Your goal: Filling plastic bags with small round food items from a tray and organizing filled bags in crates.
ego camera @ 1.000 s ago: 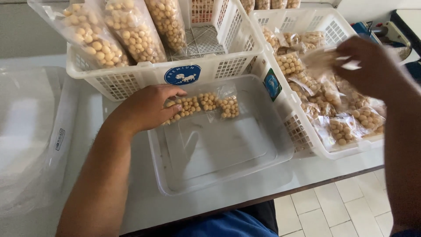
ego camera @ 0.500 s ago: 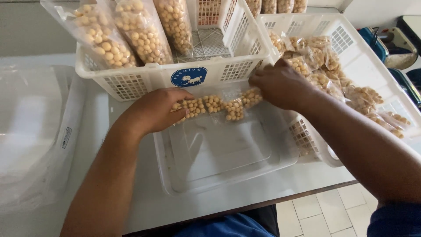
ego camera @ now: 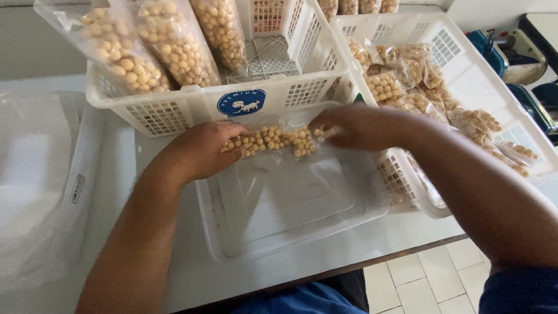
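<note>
A small clear bag of round beige balls (ego camera: 276, 140) lies flat across the far side of a shallow clear plastic tray (ego camera: 290, 232). My left hand (ego camera: 197, 150) presses down on the bag's left end. My right hand (ego camera: 354, 125) holds its right end, fingers closed on the plastic. Both hands keep the bag stretched between them over the tray.
A white lattice basket (ego camera: 192, 102) behind the tray holds tall bags of the same beige balls (ego camera: 168, 46). A second white basket (ego camera: 465, 70) at the right holds several small filled bags. Clear plastic sheeting (ego camera: 40, 186) lies at the left. The table edge and tiled floor (ego camera: 424, 279) are at the bottom right.
My right hand came from the right basket to the bag's right end and now grips it. My left hand stayed on the left end.
</note>
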